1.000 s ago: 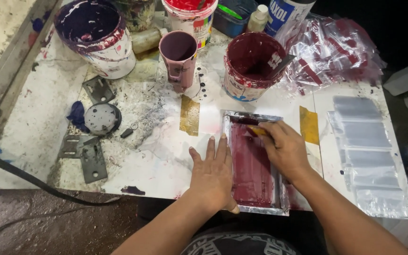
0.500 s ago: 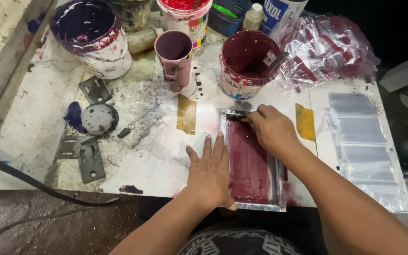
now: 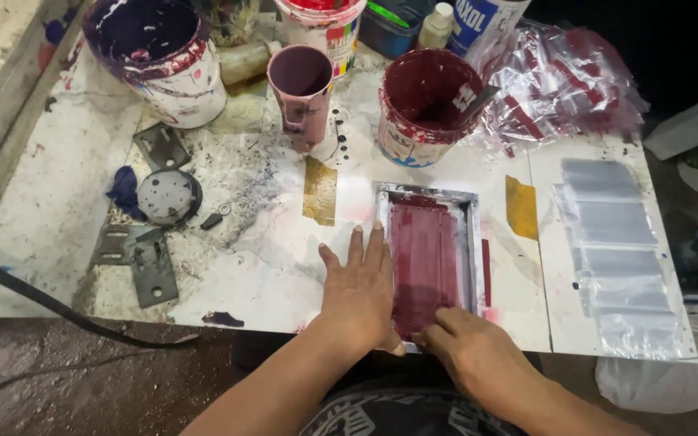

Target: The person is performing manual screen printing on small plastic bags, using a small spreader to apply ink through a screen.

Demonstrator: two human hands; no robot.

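Note:
A small metal-framed printing screen point(image 3: 468, 242) lies on the white, paint-stained table, its mesh coated in maroon ink point(image 3: 423, 254). My left hand point(image 3: 359, 295) lies flat, fingers spread, along the frame's left edge and holds it down. My right hand point(image 3: 474, 351) is at the near end of the screen, fingers bunched downward around a small squeegee that is almost hidden beneath them. A tub of maroon ink point(image 3: 422, 105) with a tool stuck in it stands just beyond the screen.
A pink cup point(image 3: 300, 93), a purple-stained bucket point(image 3: 163, 56) and a red tub point(image 3: 321, 20) stand at the back. Clear plastic bags point(image 3: 616, 242) lie to the right, printed ones point(image 3: 559, 81) behind. Metal brackets point(image 3: 143, 262), a round lid point(image 3: 167, 196) and a black cable point(image 3: 42, 295) are left.
My right hand has drawn from the far end of the screen down to its near end. My left hand stays flat on the frame's left edge.

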